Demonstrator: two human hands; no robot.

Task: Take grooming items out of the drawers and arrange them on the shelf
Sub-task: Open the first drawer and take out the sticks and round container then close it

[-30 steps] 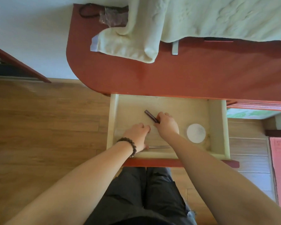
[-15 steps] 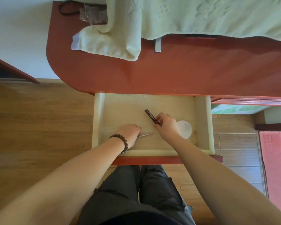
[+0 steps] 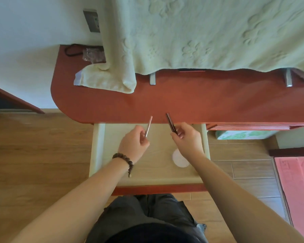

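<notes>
Counter [image 3: 182, 100]: red, draped with a pale towel [image 3: 209, 32].
Drawer [image 3: 97, 148]: open, holding a white round pad [image 3: 180, 161].
Left hand [image 3: 134, 143]: fingers clamped on a silvery stick [image 3: 148, 126] above the drawer.
Right hand [image 3: 188, 139]: fingers clamped on a dark pencil [image 3: 170, 122].

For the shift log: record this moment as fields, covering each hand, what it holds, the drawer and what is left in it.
left hand: holds a thin silver stick, raised above the drawer
right hand: holds a thin dark stick, raised above the drawer
drawer: pulled open
left in drawer: white round pad, partly hidden by the right forearm
red shelf top: pale towel draped over its back
</notes>
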